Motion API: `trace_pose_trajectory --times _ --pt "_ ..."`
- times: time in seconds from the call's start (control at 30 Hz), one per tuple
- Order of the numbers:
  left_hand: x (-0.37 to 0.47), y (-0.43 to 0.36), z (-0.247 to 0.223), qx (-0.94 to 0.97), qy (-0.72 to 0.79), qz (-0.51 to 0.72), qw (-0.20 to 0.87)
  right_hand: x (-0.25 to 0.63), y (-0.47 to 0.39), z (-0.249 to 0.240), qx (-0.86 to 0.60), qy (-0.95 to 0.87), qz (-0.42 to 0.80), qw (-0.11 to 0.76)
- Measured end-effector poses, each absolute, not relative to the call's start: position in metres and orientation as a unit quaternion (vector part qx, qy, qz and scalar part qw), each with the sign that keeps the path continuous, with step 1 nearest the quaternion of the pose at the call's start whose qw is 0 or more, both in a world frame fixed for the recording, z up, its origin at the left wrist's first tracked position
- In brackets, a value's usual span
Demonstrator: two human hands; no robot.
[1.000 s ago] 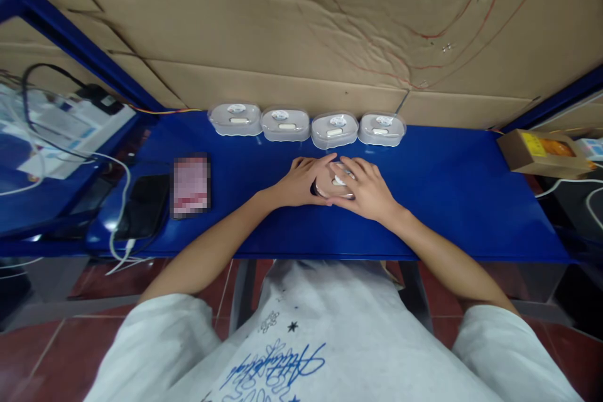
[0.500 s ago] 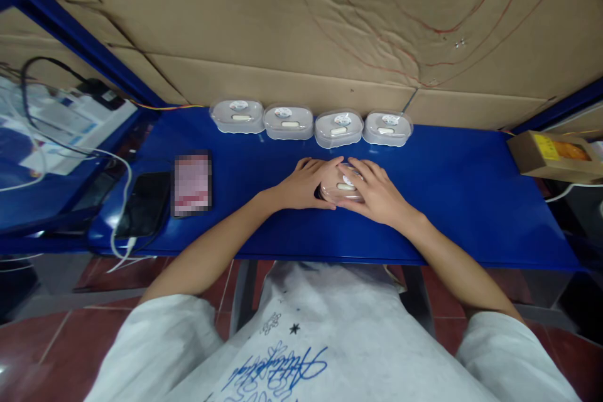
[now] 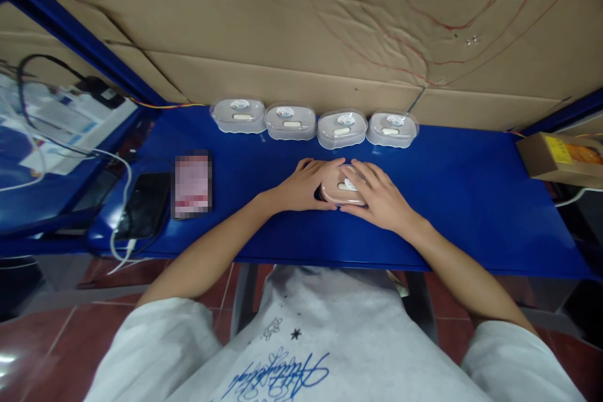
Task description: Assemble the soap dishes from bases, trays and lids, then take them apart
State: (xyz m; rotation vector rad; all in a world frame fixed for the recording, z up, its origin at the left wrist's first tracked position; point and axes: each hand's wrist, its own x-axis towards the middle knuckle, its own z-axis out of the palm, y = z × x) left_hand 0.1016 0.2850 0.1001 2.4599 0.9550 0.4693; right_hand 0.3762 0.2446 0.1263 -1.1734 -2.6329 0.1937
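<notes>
Between my hands on the blue table (image 3: 452,213) is a pinkish plastic food container (image 3: 335,185) with a clear lid, a white oblong tab and a round label. My left hand (image 3: 311,183) curves round its left end, fingers at the back and thumb at the front. At the right, my right hand (image 3: 379,193) is wrapped over the other end, its fingers lying across part of the lid and label. Much of the container's side is hidden by both hands. Behind it stands a row of several whitish lidded containers (image 3: 342,132) with similar tabs and labels.
Left of my arms lie a blurred-out pink-screened device (image 3: 192,185) and a black phone (image 3: 144,204) with a white cable (image 3: 114,232). A cardboard box (image 3: 556,163) stands at the right end. Cardboard (image 3: 211,25) walls off the back.
My right hand has shifted very slightly to the right on the container, and more of the lid shows. The left hand stays in place. The view has moved a little.
</notes>
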Motion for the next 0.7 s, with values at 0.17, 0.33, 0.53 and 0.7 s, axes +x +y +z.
trace_pose_trajectory --times 0.17,0.33,0.53,0.7 --pt "0.0992 0.2866 0.0962 0.889 0.343 0.178 0.246 0.3749 0.2468 0.1253 -0.403 -0.905 0.072 0.118" --pt "0.1003 0.2864 0.0975 0.889 0.35 0.171 0.241 0.3749 0.2457 0.1264 -0.407 -0.904 0.06 0.118" --pt "0.1 0.2862 0.0997 0.892 0.34 0.175 0.243 0.3763 0.2478 0.1271 -0.397 -0.909 0.069 0.109" --pt "0.1001 0.2858 0.0988 0.885 0.353 0.167 0.254 0.3736 0.2516 0.1248 -0.412 -0.902 0.078 0.104"
